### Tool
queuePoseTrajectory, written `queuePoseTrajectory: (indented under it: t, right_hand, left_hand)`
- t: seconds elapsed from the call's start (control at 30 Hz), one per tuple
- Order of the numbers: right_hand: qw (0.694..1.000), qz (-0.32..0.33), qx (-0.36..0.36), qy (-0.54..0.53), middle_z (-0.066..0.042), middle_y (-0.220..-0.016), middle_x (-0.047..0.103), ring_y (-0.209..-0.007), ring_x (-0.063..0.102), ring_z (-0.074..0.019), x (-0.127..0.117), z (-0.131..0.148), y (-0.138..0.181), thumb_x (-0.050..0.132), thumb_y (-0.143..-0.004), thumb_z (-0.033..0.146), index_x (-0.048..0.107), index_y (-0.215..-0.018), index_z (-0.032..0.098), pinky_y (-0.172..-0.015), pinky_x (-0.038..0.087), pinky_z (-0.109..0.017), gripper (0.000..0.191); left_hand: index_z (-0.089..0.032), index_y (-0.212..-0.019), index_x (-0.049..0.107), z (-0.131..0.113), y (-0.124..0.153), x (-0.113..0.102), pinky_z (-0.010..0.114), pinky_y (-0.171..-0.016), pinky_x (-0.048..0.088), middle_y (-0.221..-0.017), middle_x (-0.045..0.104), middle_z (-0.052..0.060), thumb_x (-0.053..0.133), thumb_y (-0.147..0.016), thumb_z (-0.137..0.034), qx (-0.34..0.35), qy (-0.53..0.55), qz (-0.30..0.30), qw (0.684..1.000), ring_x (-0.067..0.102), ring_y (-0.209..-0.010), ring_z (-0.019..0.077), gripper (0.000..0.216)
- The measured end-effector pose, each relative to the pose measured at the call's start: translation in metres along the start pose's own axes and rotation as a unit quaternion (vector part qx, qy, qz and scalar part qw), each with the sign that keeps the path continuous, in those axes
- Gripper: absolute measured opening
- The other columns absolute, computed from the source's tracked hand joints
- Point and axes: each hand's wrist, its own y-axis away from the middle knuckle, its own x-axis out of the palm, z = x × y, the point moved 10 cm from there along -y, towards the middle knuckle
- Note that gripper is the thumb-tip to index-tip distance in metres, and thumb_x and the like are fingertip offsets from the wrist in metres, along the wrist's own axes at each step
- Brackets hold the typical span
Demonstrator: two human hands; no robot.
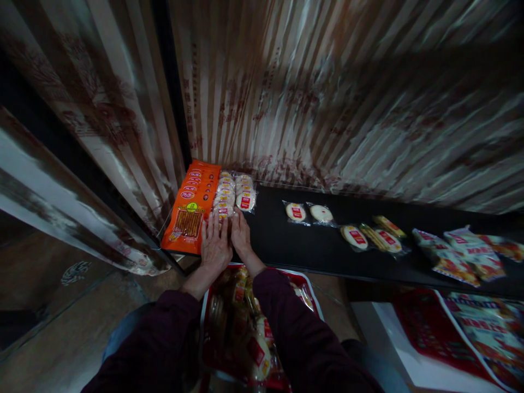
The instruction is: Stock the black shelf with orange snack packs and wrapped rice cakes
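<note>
On the black shelf board (270, 232), a row of clear-wrapped round white crackers (224, 192) lies overlapped beside orange snack pouches (190, 204). My left hand (216, 245) rests flat over the near end of this row, fingers stretched out. Close against its right side, my right hand (241, 234) is at the edge of the same row with its fingers extended; its palm side is hidden. A second, shorter row of wrapped crackers (245, 197) lies just beyond my right fingertips.
Below my arms stands a red basket with a white rim (311, 295), filled with packets. Single wrapped crackers (295, 213), cracker packs (354, 238) and pale snack bags (470, 254) lie along the board. A white box (380, 333) sits lower right. A dark post (174, 82) and plastic sheeting (286, 109) enclose the shelf.
</note>
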Motion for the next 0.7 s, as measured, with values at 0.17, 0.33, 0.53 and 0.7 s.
queuePoseTrajectory:
  t: [0.17,0.33,0.53,0.7]
  right_hand:
    - [1.0,0.017,-0.002,-0.008,-0.009,-0.136,0.055,-0.127,0.048,-0.0203,0.003,-0.003,-0.003,0.024,-0.094,0.05,0.052,-0.13,0.018,-0.111,0.033,-0.04,0.056]
    - [1.0,0.01,-0.006,-0.012,-0.011,-0.138,0.052,-0.13,0.045,-0.0214,-0.001,-0.004,-0.001,0.028,-0.093,0.05,0.051,-0.131,0.016,-0.112,0.031,-0.041,0.057]
    - [0.999,-0.02,-0.036,-0.003,-0.012,-0.134,0.054,-0.127,0.047,-0.02,-0.019,0.001,0.017,0.027,-0.093,0.048,0.053,-0.128,0.015,-0.11,0.033,-0.04,0.054]
    - [0.997,-0.045,-0.068,-0.017,-0.014,-0.132,0.056,-0.124,0.049,-0.0201,-0.04,0.01,0.049,0.028,-0.094,0.045,0.054,-0.125,0.015,-0.109,0.035,-0.041,0.051]
  left_hand:
    - [-0.01,-0.142,0.035,0.0,-0.002,-0.002,0.056,-0.116,0.015,-0.156,0.015,0.019,0.051,-0.082,-0.022,-0.004,0.004,-0.006,1.0,0.007,-0.145,0.031,0.063]
    - [-0.01,-0.142,0.035,-0.002,-0.002,-0.006,0.057,-0.115,0.016,-0.156,0.016,0.018,0.05,-0.084,-0.023,-0.005,0.015,-0.01,1.0,0.008,-0.145,0.0304,0.061]
    - [-0.017,-0.141,0.04,-0.002,-0.002,-0.013,0.057,-0.116,0.014,-0.157,0.015,0.013,0.046,-0.089,-0.028,-0.004,0.026,-0.019,0.999,0.005,-0.146,0.0286,0.053]
    - [-0.016,-0.143,0.035,-0.022,0.002,-0.017,0.055,-0.117,0.015,-0.157,0.015,0.013,0.043,-0.091,-0.027,0.034,0.021,-0.012,0.999,0.002,-0.146,0.0276,0.054]
